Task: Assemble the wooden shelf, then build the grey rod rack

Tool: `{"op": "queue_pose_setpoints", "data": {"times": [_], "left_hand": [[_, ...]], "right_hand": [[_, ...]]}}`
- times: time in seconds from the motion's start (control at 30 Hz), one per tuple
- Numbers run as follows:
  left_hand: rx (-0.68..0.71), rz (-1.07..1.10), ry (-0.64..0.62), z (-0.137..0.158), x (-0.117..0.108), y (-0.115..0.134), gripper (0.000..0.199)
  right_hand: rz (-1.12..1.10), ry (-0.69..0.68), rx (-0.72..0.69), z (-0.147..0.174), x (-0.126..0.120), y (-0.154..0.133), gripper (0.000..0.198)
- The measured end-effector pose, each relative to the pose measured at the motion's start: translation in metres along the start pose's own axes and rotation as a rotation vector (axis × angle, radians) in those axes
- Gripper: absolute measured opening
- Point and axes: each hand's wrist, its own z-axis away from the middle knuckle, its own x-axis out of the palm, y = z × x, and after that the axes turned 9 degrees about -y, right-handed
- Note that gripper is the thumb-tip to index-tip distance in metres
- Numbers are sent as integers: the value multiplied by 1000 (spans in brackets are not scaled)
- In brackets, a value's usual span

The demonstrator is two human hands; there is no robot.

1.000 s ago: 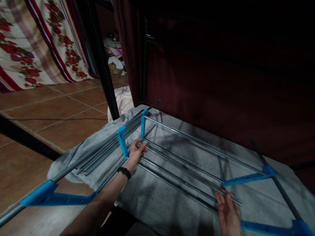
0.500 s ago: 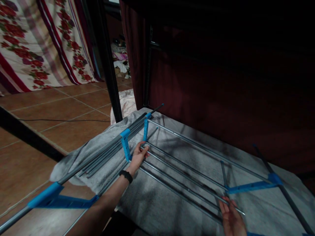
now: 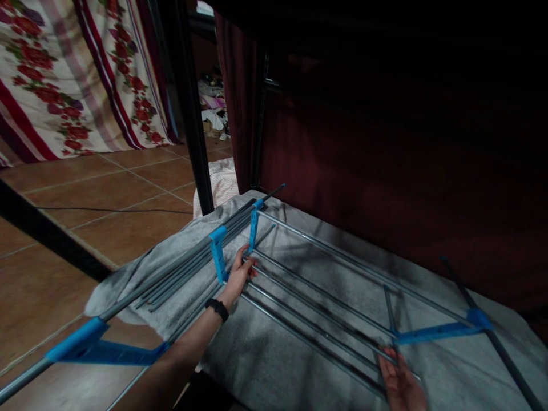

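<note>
A rack of grey metal tubes with blue plastic brackets lies across a grey blanket (image 3: 265,354). My left hand (image 3: 240,274), with a black band at the wrist, closes on the left end of a metal tube (image 3: 308,301) between two blue brackets (image 3: 218,254). Near the other end of that same tube, my right hand (image 3: 400,374) has its fingers curled round it, and the tube's tip sticks out past them. A long blue bracket (image 3: 436,331) joins the tubes just beyond my right hand. Parts of both hands' fingers are hidden behind the tube.
Several loose grey tubes (image 3: 192,268) lie bundled on the blanket at left. Another blue bracket (image 3: 103,348) sits on a side tube nearer me. Black frame posts (image 3: 192,114) stand at left, a dark red cloth (image 3: 363,171) hangs behind, and a black cable (image 3: 115,210) crosses the tiled floor.
The view has shifted slightly. Both hands keep their places at the tube's ends; the right hand and the tube's right end have moved a little left and down.
</note>
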Motion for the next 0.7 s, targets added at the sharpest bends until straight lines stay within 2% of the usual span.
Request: {"op": "queue_pose_setpoints", "data": {"times": [0.13,0.4,0.53,0.7], "left_hand": [[19,-99,-32,0,1,-1,73],[54,-115,-3,2,3,-1,77],[72,-76,17,2,6,-1,77],[54,-33,99,2,9,3,86]], "right_hand": [[-116,99,134,3,11,-5,29],[-214,70,125,3,7,-14,18],[-136,42,114,3,11,-13,18],[21,114,176,5,30,-9,35]]}}
